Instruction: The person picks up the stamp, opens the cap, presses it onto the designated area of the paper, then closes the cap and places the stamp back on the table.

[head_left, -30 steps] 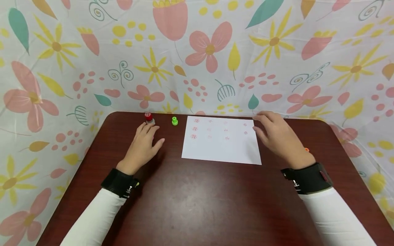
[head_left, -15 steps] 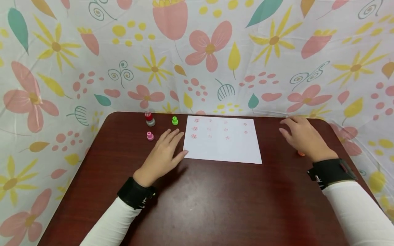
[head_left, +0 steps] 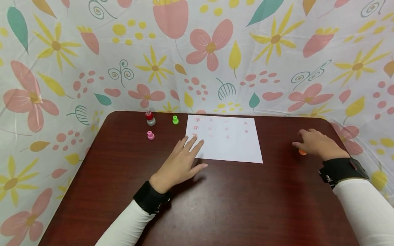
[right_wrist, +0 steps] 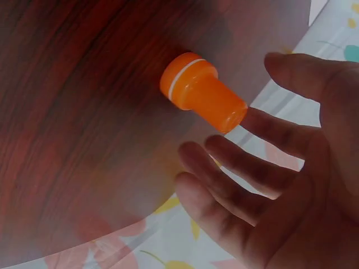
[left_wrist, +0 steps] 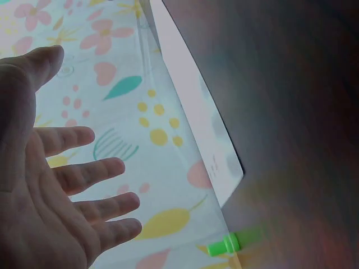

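Note:
My left hand (head_left: 176,165), fingers spread and holding nothing, hovers with its fingertips over the lower left part of a white sheet of paper (head_left: 237,150). Rows of small red stamp prints cover the upper part of that sheet. At the right, my right hand (head_left: 321,144) is beside an orange stamp (head_left: 302,152) standing on the table. In the right wrist view the orange stamp (right_wrist: 210,98) stands between the thumb and the loosely bent fingers. No grip on it shows, though a fingertip lies close to its top; contact cannot be told.
On the left of the table (head_left: 197,201) stand a pink stamp (head_left: 150,135), a bright green stamp (head_left: 175,120) and a red stamp with a grey base (head_left: 150,118). A flower-printed curtain (head_left: 209,82) hangs along the back and sides.
My left hand has moved right, away from the red and pink stamps, towards the paper. My right hand has left the paper's right edge and come to the orange stamp.

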A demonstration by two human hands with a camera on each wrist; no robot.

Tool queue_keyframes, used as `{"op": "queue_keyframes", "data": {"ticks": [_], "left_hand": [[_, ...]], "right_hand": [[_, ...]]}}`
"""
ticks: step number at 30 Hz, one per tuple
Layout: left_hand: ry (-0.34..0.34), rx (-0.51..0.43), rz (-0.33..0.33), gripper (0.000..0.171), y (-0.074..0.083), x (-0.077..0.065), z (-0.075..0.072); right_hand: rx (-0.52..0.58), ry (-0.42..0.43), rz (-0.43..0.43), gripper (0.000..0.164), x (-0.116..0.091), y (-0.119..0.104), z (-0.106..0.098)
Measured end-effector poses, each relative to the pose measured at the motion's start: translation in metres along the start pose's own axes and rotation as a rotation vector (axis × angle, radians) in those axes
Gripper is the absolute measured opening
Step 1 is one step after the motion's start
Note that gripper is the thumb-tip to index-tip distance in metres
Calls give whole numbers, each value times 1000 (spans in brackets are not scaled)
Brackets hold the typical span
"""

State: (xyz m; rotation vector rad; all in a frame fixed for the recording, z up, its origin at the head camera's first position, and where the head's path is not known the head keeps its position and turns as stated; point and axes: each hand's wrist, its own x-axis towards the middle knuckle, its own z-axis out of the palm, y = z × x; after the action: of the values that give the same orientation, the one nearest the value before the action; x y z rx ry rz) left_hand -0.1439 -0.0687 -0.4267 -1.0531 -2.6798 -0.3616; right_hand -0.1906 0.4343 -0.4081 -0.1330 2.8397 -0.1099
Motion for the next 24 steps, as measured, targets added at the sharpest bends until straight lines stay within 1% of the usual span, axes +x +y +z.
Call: {"op": "queue_keyframes", "data": {"ticks": [3, 5, 8, 10, 14, 19, 22, 24], "left_hand": [[-1, 4, 29, 76, 5, 3, 4], [0, 4, 40, 75, 8, 4, 7], [-11, 2, 42, 74, 11, 5, 10], [-25, -9, 34, 74, 12, 6, 12], [-55, -36, 7, 74, 14, 7, 13], [-57, -56, -16, 72, 13, 8, 12], [-62, -70, -31, 71, 11, 8, 10], [-57, -85, -44, 70, 10, 9, 8]], "right_hand": [[4, -25, -10, 56, 0, 2, 2], [9, -29, -35, 43, -1, 3, 3], [45, -29, -59, 21, -2, 3, 6], [69, -30, -69, 13, -3, 3, 8], [99, -27, -44, 13, -7, 2, 9], [110, -8, -31, 15, -9, 1, 9], [103, 15, -35, 15, -9, 1, 6], [95, 50, -42, 13, -9, 0, 3]]}}
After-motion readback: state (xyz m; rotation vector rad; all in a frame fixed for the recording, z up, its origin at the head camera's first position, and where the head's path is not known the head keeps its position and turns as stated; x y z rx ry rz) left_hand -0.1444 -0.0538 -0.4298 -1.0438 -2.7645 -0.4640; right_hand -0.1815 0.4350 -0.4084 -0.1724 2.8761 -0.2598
